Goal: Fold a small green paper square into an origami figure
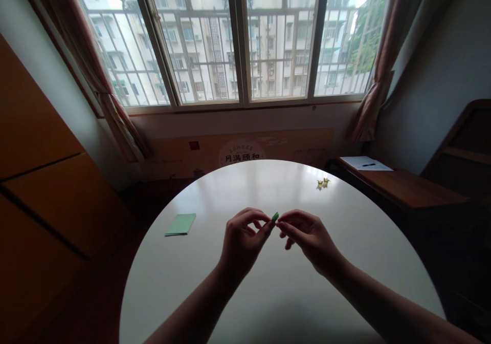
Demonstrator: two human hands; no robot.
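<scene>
Over the middle of the white round table (276,293), my left hand (245,236) pinches a small folded piece of green paper (275,216) between thumb and fingertips. My right hand (307,234) meets it from the other side, thumb and forefinger pressed together at the paper's lower right edge. Its other fingers curl loosely below. How the paper is folded is too small to make out. To the left lies a stack of light green square paper (181,224). Two small yellowish folded pieces (322,183) sit near the table's far right edge.
Beyond the table are a wide barred window (238,42) and a printed banner (172,152) below it. At the right stands a wooden bench (402,183) with a white sheet (366,163) and a pen on it. Orange-brown cabinets (46,206) line the left.
</scene>
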